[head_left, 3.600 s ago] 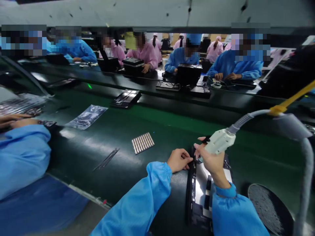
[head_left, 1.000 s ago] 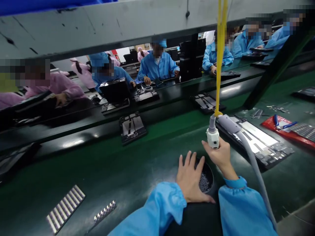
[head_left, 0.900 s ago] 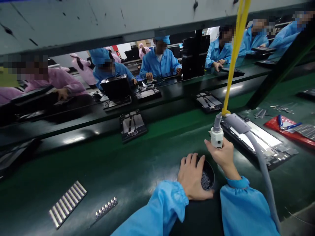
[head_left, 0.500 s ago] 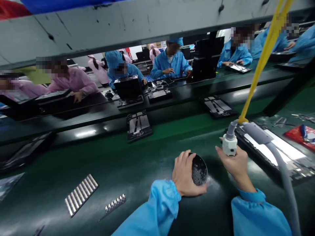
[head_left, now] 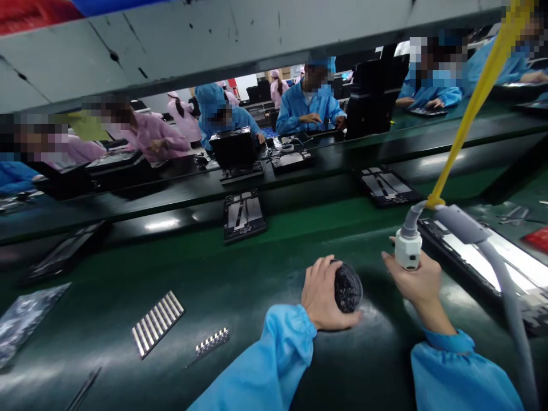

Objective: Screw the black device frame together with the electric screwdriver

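Note:
My left hand [head_left: 320, 294] is wrapped round a small round clear dish [head_left: 349, 287], which is tilted over the green bench. Many tiny dark pieces lie in the dish, too small to name. To its right, my right hand [head_left: 422, 279] grips a white electric screwdriver [head_left: 408, 251]; the hand hides its lower end. A yellow band [head_left: 464, 134] holds the screwdriver's grey cable [head_left: 509, 285] from above. Just beyond my right hand lies an opened flat device [head_left: 475, 248] with white panels.
On the green bench [head_left: 171, 365] at left lie a striped strip sheet [head_left: 158, 323], a smaller strip piece [head_left: 213, 341], a clear plastic bag [head_left: 29, 319] and tweezers [head_left: 84, 388]. Opened devices [head_left: 244, 216] stand along the line. A grey beam [head_left: 257, 34] crosses overhead; co-workers sit opposite.
The view has swung a little left, so most of the bench items appear farther right. Both hands keep their grips, and the dark pieces in the dish have shifted.

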Tool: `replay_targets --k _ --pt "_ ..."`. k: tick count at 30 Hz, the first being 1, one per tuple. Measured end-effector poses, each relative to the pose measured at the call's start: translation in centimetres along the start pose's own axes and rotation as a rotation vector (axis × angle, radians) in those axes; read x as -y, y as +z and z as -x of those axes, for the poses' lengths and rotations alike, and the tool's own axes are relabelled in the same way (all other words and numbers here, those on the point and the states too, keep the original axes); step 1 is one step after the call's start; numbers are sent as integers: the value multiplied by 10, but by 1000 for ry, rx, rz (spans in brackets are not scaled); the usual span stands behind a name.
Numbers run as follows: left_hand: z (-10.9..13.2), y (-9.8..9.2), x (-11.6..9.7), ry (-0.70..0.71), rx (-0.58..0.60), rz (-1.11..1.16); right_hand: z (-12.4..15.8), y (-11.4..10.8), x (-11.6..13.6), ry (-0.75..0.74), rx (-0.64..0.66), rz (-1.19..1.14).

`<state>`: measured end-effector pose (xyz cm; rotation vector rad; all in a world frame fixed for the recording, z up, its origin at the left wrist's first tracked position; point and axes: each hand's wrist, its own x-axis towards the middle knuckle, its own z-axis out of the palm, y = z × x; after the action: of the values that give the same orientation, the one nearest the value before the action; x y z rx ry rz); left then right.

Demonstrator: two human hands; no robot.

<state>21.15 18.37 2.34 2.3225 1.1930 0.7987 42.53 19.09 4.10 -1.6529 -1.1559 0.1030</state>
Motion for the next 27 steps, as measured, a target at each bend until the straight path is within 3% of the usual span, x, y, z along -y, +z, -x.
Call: replay_targets --k 7,12,21,25,27 --pt "10 -4 1 19 68 37 4 6 4 -43 60 -37" --pt "2 -7 5 -74 -8 -40 3 7 3 -79 46 -37" --pt "-3 -12 10 57 221 -211 3 9 -1 -113 43 -25" --pt "4 -33 21 272 407 -308 4 9 1 -135 50 -32" --pt "16 -48 27 311 452 -353 4 10 2 -142 42 -35"
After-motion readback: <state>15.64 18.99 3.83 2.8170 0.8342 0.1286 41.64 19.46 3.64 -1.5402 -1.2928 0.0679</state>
